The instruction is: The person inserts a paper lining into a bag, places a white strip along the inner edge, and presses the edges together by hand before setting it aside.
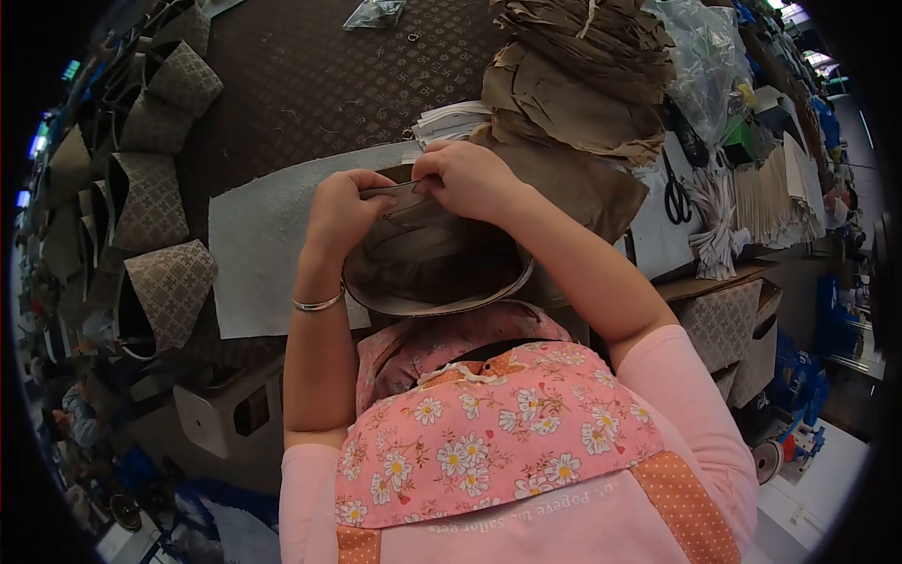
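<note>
A brown bag body (437,258) lies in front of me with its wide opening turned up, showing a dark brown lining inside. My left hand (346,209) is closed on the far rim, with thumb and fingers pinching the edge. Close beside it, my right hand (467,179) pinches the same rim a little further right. A short stretch of pale edge spans the gap between the two hands. A small metallic-looking piece shows on the lining just below that edge. The near rim curves close to my pink flowered apron (507,423).
A white sheet (254,249) lies under the work. Patterned bag pieces (155,202) line the left side. Brown lining pieces (578,94) are piled behind, with white strips (451,120) beside them. Black scissors (676,193) and a clear plastic bag (700,56) are on the right.
</note>
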Available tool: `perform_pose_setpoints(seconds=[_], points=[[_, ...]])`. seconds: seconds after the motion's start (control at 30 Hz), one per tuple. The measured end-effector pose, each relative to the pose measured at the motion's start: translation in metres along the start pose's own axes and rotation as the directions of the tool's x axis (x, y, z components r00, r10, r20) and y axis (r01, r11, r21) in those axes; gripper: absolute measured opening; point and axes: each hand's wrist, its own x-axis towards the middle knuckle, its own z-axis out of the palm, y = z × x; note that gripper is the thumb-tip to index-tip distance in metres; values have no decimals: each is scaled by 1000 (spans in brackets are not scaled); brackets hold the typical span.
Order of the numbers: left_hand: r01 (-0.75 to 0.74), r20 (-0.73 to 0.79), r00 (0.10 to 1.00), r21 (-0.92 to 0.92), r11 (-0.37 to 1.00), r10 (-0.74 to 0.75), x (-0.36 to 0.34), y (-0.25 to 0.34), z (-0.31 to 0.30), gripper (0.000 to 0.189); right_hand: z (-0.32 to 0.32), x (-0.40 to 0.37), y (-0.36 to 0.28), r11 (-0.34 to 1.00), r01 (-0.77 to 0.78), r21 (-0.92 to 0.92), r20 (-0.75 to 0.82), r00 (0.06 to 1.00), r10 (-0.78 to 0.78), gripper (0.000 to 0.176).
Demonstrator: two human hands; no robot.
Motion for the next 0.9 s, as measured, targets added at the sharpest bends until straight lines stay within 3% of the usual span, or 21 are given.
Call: perform_pose_setpoints(seconds=[0.23, 0.43, 0.53, 0.6, 0.73, 0.83, 0.9], points=[[-21, -48, 999, -43, 999, 19, -8, 3, 7, 21, -3, -2, 0, 1000, -13, 10, 3, 1000, 13, 11], [52, -77, 995, -132, 990, -63, -11, 9, 9, 20, -6, -4, -1, 998, -64, 20, 50, 997, 63, 15], [11, -37, 999, -166, 986, -17, -12, 3, 5, 18, -4, -4, 3, 999, -43, 31, 15, 999, 42, 12], [53, 53, 998, -306, 951, -39, -12, 0, -1, 17, -5, -3, 4, 997, -65, 52, 24, 998, 64, 12], [75, 93, 995, -345, 936, -46, -18, 0, -7, 18, -1, -3, 0, 996, -72, 51, 19, 997, 71, 12], [50, 88, 996, -403, 914, -16, -22, -2, -5, 20, 10, -7, 0, 995, 18, 94, -120, 993, -7, 14], [67, 113, 993, -423, 904, -21, -26, 2, -6, 21, 11, -10, -4, 985, 175, 1, -323, 932, -165, 16]])
